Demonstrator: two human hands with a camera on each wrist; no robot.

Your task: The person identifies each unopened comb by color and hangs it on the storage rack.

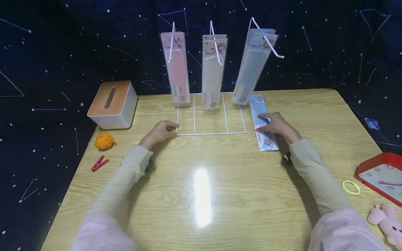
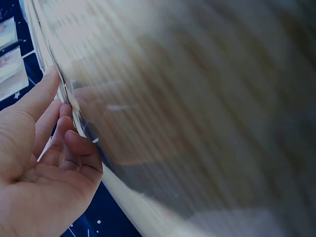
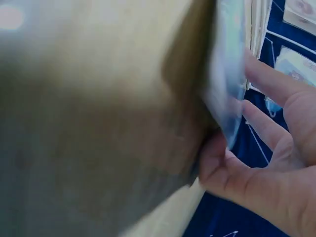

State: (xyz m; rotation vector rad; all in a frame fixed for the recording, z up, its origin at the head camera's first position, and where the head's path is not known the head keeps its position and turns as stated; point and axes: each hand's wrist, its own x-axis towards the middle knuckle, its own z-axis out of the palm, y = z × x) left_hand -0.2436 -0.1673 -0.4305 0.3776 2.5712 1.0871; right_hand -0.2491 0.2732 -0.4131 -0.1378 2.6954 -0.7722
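Note:
A white wire display rack (image 1: 211, 134) stands at the back of the table. Its hooks carry packaged combs: pink (image 1: 178, 69), cream (image 1: 214, 71) and blue (image 1: 253, 66). My left hand (image 1: 161, 131) pinches the rack's front left corner between thumb and fingers, also visible in the left wrist view with the fingers (image 2: 74, 133) curled at the wire. Right of the rack lies another blue packaged comb (image 1: 267, 140). My right hand (image 1: 276, 124) grips this package by its edges, and in the right wrist view the package (image 3: 229, 74) sits between thumb and fingers.
On the left are a tissue box (image 1: 125, 101) with a wooden lid, an orange yarn ball (image 1: 104, 141) and a red clothespin (image 1: 99, 164). To the right stand a red clock (image 1: 381, 170), a yellow ring (image 1: 345, 189) and a pink plush toy (image 1: 389, 223). A dark starry cloth hangs behind.

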